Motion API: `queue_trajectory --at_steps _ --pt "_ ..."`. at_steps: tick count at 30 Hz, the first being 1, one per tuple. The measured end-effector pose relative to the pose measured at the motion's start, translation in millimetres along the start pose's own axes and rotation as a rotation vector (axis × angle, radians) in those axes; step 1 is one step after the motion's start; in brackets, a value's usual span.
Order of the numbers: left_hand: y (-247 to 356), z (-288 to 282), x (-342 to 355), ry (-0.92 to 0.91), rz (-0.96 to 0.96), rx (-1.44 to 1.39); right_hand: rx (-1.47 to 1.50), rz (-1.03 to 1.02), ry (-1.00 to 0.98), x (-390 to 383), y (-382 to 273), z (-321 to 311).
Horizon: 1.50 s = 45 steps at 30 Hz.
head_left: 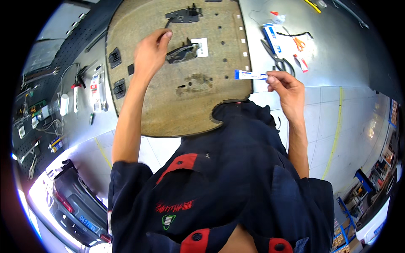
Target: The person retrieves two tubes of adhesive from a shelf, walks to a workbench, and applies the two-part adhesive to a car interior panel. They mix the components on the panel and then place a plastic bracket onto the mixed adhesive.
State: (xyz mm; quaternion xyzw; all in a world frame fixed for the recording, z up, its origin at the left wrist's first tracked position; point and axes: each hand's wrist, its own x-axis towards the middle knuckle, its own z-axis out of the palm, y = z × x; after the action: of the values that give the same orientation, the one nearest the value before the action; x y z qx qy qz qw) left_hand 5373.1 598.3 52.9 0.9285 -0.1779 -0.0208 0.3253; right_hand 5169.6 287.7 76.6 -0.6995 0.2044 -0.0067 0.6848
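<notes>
My left hand (pixel 152 52) is over the upper part of a tan, fibrous panel (pixel 198 107), its fingertips pinched together. The lower end of a short dark strip (pixel 169 22) meets those fingertips; the strip runs up toward a flat dark bracket (pixel 184 16). Whether I grip it is hidden. My right hand (pixel 287 90), beyond the panel's right edge, pinches one end of a small white and blue tube (pixel 251 75). The tube points left over the panel, its blue end farthest from my fingers. A black bracket (pixel 182 54) and a white label (pixel 202 47) sit mid-panel.
Right of the panel, the metal table (pixel 329 63) holds a blue and white box (pixel 271 39), orange-handled scissors (pixel 299 43), black-handled scissors (pixel 283 64), a small red and white item (pixel 301 63) and a red-capped bottle (pixel 277 17). At left lie a packaged item (pixel 98 92) and several tools.
</notes>
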Motion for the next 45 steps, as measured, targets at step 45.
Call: queue_trajectory --at_steps 45 --pt "223 163 -81 -0.441 -0.331 -1.136 -0.177 -0.089 0.08 127 66 -194"
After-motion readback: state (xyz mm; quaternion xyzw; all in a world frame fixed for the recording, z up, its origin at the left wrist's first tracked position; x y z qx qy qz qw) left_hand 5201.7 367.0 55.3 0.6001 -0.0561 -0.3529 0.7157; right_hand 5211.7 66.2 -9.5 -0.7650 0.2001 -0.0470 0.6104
